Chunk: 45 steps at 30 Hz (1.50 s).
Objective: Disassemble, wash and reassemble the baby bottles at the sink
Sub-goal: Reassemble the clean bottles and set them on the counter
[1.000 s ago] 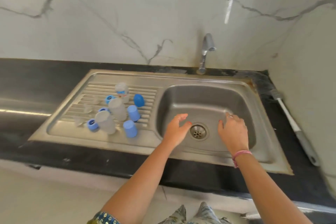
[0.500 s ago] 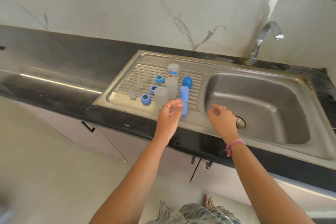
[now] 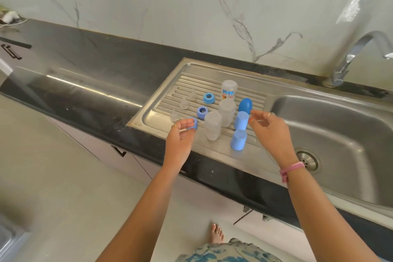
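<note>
Left hand (image 3: 180, 134) pinching a blue ring (image 3: 193, 124) between thumb and fingers at the near left corner of the drainboard (image 3: 165, 100). Right hand (image 3: 268, 130) loosely open, gripping nothing, fingertips just beside a pale blue cap (image 3: 241, 120); pink band (image 3: 291, 169) on that wrist.

Head view only. On the drainboard, well apart from the basin (image 3: 331, 125): three clear bottles upside down, one printed (image 3: 229, 90) at the back, one (image 3: 227, 112) in the middle, one (image 3: 212, 128) nearest. Second pale cap (image 3: 238, 139) nearer the front edge, below the first. Darker blue domed cap (image 3: 245, 104) behind the pale ones. Two more blue rings (image 3: 208, 98) (image 3: 202, 112) lying flat, left of the bottles. Three clear nipples (image 3: 184, 104) in a slanting row further left, hard to make out against the steel. Tap (image 3: 357, 53) over the basin, drain (image 3: 307, 160) partly hidden by the right wrist. Dark surface (image 3: 89, 74) stretching left, marble wall (image 3: 191, 6) behind. Bare foot (image 3: 217, 233) on the floor below.
</note>
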Tool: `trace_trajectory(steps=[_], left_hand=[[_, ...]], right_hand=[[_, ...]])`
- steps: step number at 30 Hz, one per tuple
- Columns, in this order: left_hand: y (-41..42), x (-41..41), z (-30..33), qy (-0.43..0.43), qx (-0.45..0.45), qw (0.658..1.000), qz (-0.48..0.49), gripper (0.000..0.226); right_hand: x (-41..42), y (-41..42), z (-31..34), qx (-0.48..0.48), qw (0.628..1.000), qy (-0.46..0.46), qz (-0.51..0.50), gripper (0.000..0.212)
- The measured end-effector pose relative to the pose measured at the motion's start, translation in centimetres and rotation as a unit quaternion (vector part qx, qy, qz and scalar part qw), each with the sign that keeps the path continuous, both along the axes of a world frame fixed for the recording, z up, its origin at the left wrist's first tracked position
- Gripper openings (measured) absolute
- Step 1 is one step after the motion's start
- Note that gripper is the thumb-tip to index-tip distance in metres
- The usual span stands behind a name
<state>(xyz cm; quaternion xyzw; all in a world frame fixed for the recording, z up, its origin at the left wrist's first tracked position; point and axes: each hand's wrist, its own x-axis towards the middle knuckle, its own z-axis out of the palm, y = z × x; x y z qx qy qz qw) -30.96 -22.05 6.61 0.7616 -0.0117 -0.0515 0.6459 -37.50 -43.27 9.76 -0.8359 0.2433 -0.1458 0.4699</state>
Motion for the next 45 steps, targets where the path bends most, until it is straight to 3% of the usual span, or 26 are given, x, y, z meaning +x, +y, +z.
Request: trace_trajectory(steps=[9, 16, 24, 29, 34, 41, 45], left_hand=[[2.6, 7.1, -1.2, -0.035, 0.091, 0.995, -0.004, 0.027], [4.0, 11.3, -2.8, -0.031, 0.222, 0.972, -0.069, 0.063], [7.5, 15.8, -3.4, -0.02, 0.214, 0.967, -0.138, 0.063], [9.7, 18.6, -3.6, -0.023, 0.206, 0.959, -0.192, 0.059], [11.1, 20.5, -4.1, -0.044, 0.211, 0.947, -0.238, 0.054], [11.3, 20.8, -3.8, -0.068, 0.215, 0.926, -0.302, 0.05], [10.6, 20.6, -3.8, -0.082, 0.222, 0.916, -0.325, 0.046]], right_hand=[[6.6, 1.9, 2.6, -0.043, 0.996, -0.012, 0.08, 0.021], [11.0, 5.5, 3.5, -0.098, 0.985, 0.016, 0.142, 0.023], [17.4, 12.4, 0.5, -0.197, 0.939, 0.179, 0.218, 0.036], [20.3, 15.5, -3.2, -0.211, 0.923, 0.259, 0.189, 0.044], [21.1, 16.5, -5.2, -0.206, 0.926, 0.279, 0.15, 0.047], [20.6, 17.5, -5.3, -0.164, 0.945, 0.268, 0.091, 0.033], [19.0, 16.7, -2.1, -0.097, 0.98, 0.175, 0.009, 0.028]])
